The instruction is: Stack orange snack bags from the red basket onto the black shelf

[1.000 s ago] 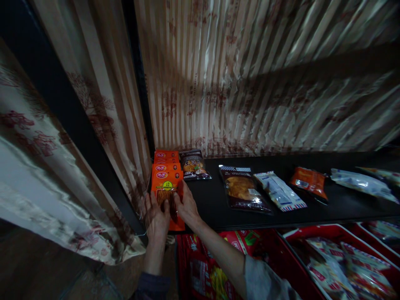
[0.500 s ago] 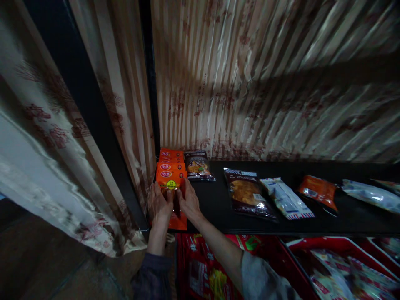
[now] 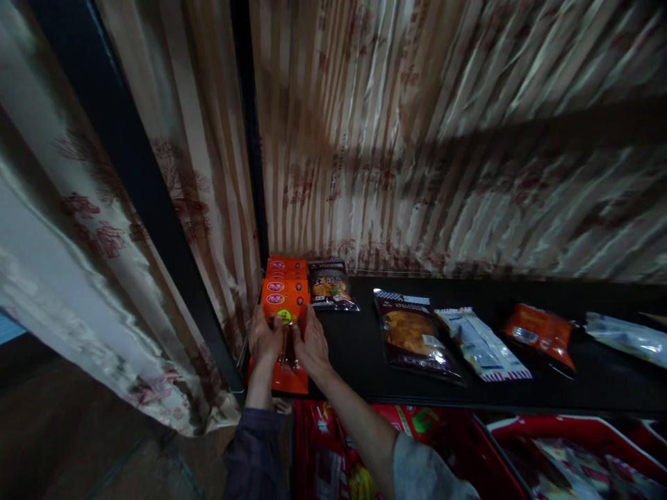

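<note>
On the left end of the black shelf [image 3: 354, 347] lies a row of overlapping orange snack packets. My left hand [image 3: 265, 339] grips the left side of the front orange snack packet [image 3: 290, 303], its thumb on the face near a round yellow label. From the other side, my right hand [image 3: 313, 344] holds the packet's right edge, thumb also on top. The packet's lower part shows between and below my hands. Fingertips under its edges are hidden. Touching or very near the row's back right is a dark snack bag [image 3: 331, 285] with a food picture.
A larger dark bag [image 3: 414, 337], a white-blue packet [image 3: 484, 344], an orange bag [image 3: 542, 333] and a pale packet [image 3: 625, 338] lie rightward. Red boxes [image 3: 505, 451] of snacks stand below. A dark post [image 3: 156, 187] and patterned curtains [image 3: 365, 139] border the shelf.
The view has tilted slightly, so the shelf sits a little lower. Both hands stay on the front orange packet, with only slight shifts of the fingers.
</note>
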Tool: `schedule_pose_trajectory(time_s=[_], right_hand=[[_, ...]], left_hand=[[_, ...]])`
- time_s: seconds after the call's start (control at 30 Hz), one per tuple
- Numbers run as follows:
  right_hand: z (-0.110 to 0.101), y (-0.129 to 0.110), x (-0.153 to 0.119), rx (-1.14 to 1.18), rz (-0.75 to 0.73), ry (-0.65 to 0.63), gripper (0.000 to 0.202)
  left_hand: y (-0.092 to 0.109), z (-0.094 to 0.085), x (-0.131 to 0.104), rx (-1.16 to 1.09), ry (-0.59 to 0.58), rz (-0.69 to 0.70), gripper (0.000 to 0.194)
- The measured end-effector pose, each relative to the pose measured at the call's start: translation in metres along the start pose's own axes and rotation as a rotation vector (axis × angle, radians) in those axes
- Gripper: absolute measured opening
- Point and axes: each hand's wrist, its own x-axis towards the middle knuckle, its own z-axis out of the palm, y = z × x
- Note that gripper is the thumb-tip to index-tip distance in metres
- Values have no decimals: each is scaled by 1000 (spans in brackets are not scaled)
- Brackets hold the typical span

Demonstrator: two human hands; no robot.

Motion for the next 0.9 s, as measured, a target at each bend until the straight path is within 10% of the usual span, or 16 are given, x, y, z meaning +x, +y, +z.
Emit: schedule_pose_trajectory(time_s=[0.43,0.9], right_hand=[[-5,-11,-4,-49,2,-25,62],[-3,-10,-4,-89,32,9,60]], left_hand=[[-12,-1,1,-14,-57,43,51],[25,-8,-28,386,118,176,42]])
